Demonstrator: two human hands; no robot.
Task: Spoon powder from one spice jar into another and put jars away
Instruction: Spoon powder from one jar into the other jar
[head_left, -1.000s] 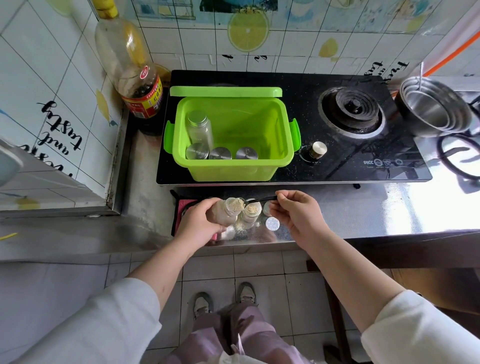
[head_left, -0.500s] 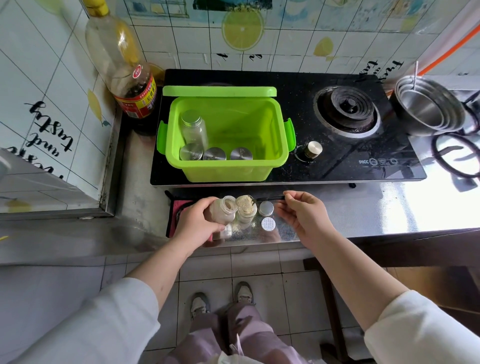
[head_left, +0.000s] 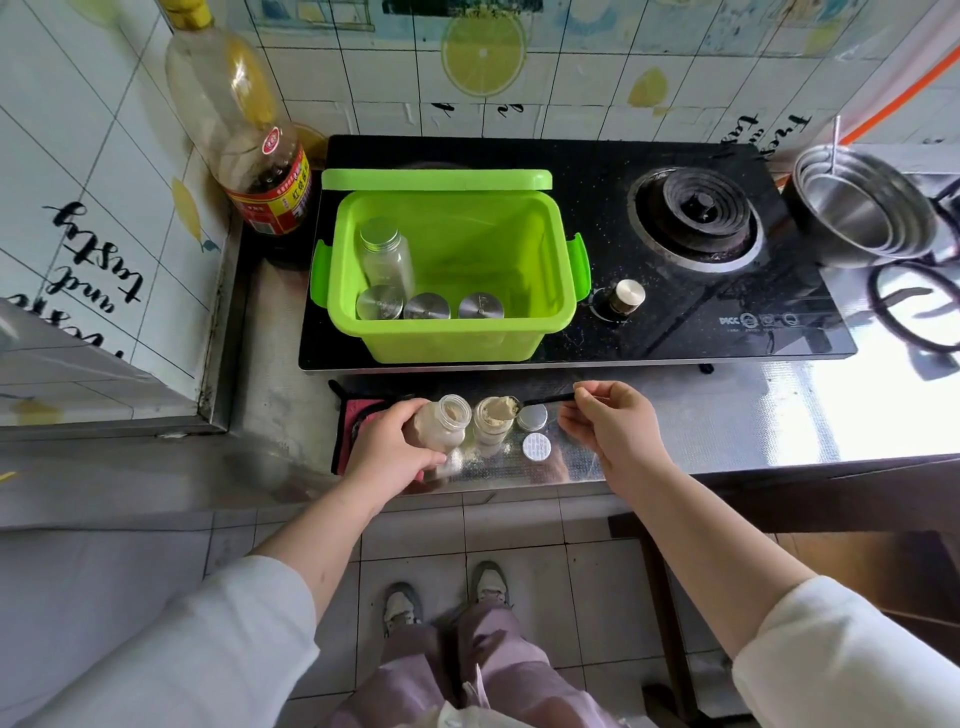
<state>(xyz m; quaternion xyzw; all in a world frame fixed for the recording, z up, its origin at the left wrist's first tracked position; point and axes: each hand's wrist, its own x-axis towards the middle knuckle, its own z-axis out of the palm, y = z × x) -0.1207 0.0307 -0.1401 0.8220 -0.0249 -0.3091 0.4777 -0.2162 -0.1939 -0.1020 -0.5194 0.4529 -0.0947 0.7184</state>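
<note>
Two open spice jars, centre frame, on the surface: tilted jar, mouth pointing upper right, held in my left hand; upright jar just right of it. One spoon, long axis left-right, bowl over the upright jar, pinched by my right hand fingers. Two lids: silver lid, white lid.

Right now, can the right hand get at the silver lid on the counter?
Probably yes: the silver lid lies uncovered just beside the right hand. But that hand pinches the spoon, so it must drop it first.
</note>
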